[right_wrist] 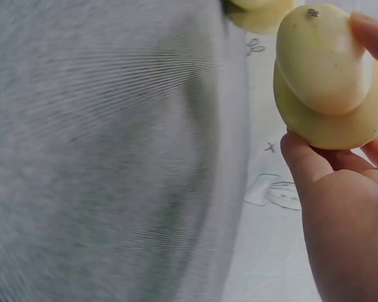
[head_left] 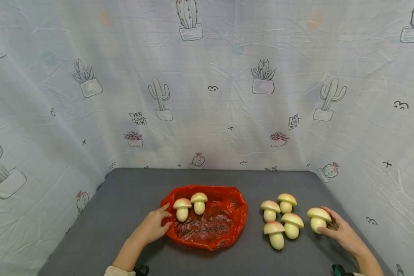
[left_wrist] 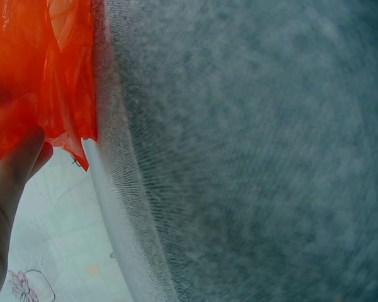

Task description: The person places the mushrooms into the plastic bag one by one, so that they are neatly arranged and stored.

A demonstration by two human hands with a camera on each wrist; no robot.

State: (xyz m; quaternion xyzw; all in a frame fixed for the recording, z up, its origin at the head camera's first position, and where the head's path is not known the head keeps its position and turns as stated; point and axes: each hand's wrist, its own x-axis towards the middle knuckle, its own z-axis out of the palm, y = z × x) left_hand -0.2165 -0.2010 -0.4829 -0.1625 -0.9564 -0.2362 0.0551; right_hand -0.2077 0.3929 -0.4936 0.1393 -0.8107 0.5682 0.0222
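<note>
My right hand (head_left: 345,234) holds a toy mushroom (head_left: 319,219) with a pale yellow cap and rounded stem. In the right wrist view the thumb and fingers grip this mushroom (right_wrist: 324,69) around its cap and stem. My left hand (head_left: 152,227) is at the left rim of a red plastic bag (head_left: 241,218), which lies spread wide on the table. Up close in the left wrist view, its fingers (left_wrist: 19,163) hold the edge of the thin red plastic (left_wrist: 69,75). Inside the bag, toward its left, lie two mushrooms, one at left (head_left: 182,210) and another (head_left: 199,203).
Several more mushrooms (head_left: 276,234) lie in a cluster between the bag and my right hand. The dark grey table (head_left: 131,191) has a white cloth (head_left: 214,126) with cactus drawings hanging behind it and at both sides.
</note>
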